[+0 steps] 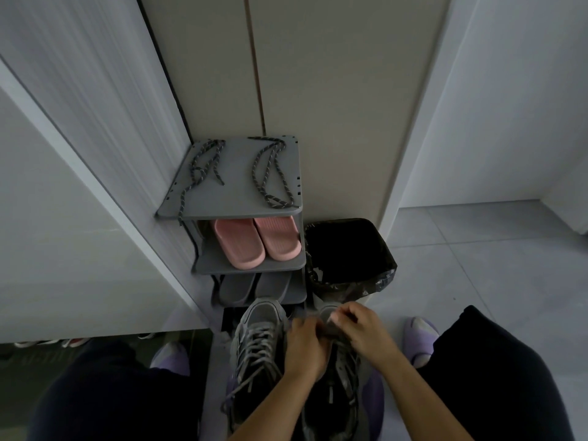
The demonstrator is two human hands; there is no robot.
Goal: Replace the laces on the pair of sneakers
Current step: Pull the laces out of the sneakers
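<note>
Two grey sneakers stand side by side on the floor in front of me. The left sneaker (259, 342) is laced with grey laces. The right sneaker (342, 374) is partly covered by both hands. My left hand (305, 345) grips its front part. My right hand (359, 326) pinches something near its toe with closed fingers; what it pinches is too dark to make out. Two dark speckled rope laces lie on top of the grey shoe rack (235, 198): one lace (200, 170) on the left, the other lace (270, 173) on the right.
Pink slippers (257, 241) sit on the rack's second shelf and grey slippers (251, 289) on the third. A bin with a black bag (346, 253) stands right of the rack. White cabinet panels flank the corner. My knees and purple slippers (420, 338) frame the sneakers.
</note>
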